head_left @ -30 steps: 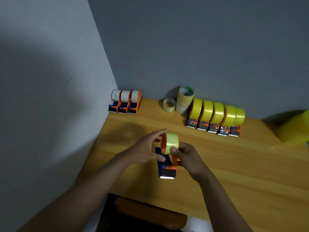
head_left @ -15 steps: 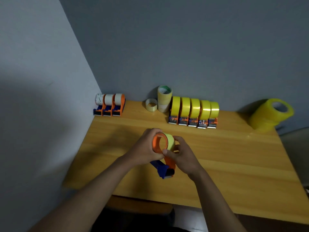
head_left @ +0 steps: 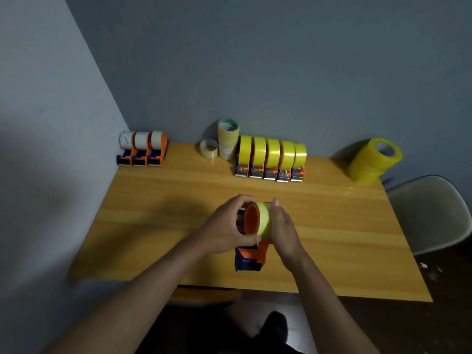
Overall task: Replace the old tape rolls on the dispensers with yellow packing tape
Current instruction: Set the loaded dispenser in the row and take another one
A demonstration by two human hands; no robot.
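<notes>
orange and blue plastic, the dispenser (head_left: 251, 247) is held just above the middle of the wooden table (head_left: 344, 226), and it looks light and stiff. left hand (head_left: 224, 229) curls round its orange hub side, the safest hold, away from the cutter end. on the hub sits a pale yellow tape roll (head_left: 264, 221), thin, glossy and probably slippery on its face. right hand (head_left: 283, 231) lies flat against the roll's outer side, fingers straight, pressing rather than gripping.
</notes>
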